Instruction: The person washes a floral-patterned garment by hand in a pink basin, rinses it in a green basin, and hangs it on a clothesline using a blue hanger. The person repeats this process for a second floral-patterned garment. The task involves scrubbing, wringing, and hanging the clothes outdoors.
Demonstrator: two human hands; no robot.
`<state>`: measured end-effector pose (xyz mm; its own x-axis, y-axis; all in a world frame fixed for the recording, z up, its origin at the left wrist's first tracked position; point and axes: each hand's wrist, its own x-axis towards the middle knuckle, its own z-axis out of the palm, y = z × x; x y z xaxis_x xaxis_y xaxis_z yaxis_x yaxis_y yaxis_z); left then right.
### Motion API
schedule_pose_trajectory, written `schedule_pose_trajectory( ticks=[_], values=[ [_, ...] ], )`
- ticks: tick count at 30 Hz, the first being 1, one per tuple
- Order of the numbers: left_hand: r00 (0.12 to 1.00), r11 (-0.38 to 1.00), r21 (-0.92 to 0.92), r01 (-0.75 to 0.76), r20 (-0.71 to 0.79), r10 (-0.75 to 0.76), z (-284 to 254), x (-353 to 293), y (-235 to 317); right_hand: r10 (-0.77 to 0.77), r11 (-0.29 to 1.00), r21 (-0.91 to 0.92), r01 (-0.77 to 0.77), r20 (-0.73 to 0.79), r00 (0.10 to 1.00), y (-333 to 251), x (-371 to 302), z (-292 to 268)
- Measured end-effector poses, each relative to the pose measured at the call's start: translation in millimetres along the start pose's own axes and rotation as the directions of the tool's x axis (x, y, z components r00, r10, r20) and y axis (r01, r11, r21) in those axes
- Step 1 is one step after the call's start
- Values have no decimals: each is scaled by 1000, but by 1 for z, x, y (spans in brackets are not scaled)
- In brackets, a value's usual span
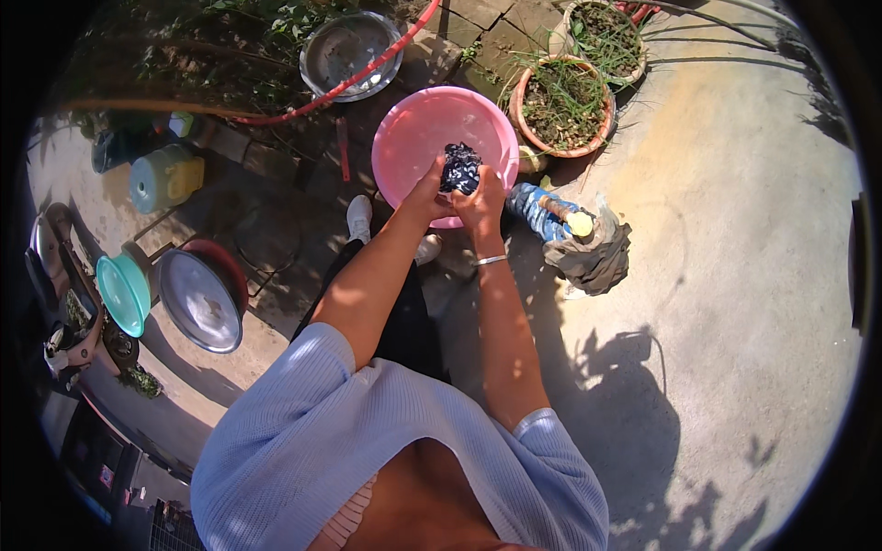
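Observation:
Both my arms reach forward over a round pink basin (395, 151) on the ground. Between my hands is a bunched dark cloth (461, 167) with a white pattern, squeezed into a small lump above the basin. My left hand (426, 195) closes on its left side. My right hand (481, 200), with a bangle at the wrist, grips it from the right and below. The undersides of the fingers are partly hidden by the cloth and the hands. Whether there is water in the basin I cannot tell.
Two potted plants (562, 106) stand right of the basin. Beside them are a blue patterned bundle (533, 207) and a dark plastic bag (593, 262). A metal basin (322, 69) and a red hose (367, 70) lie beyond. Leftward are a teal basin (122, 285), a metal bowl (197, 303) and a yellowish container (165, 179).

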<state>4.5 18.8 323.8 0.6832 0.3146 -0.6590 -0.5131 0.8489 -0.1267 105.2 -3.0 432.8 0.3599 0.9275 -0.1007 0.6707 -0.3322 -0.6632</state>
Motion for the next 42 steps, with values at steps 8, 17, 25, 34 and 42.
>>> schedule_pose_trajectory(
  ticks=[8, 17, 25, 34, 42],
  values=[
    [995, 1000, -16, -13, -98, 12, 23, 7, -27, -255, 966, 49, 253, 32, 966, 4, -59, -43],
    [913, 968, -15, -249, -336, 230, 63, -28, -61, -227, 830, -491, 265, 137, 964, 2, -66, -59],
    [691, 698, 501, -511, -243, 681, 92, -36, -59, 195, 958, -261, -120, 285, 939, 0, -38, -57],
    [500, -189, 841, -507, 466, 730, 87, -41, -21, 123, 738, 458, -495, 629, 767, 4, -14, -45],
    [815, 580, 622, -526, 173, 554, 122, -68, -7, 14, -38, 665, -746, 747, 665, 28, -28, -42]
  ],
)
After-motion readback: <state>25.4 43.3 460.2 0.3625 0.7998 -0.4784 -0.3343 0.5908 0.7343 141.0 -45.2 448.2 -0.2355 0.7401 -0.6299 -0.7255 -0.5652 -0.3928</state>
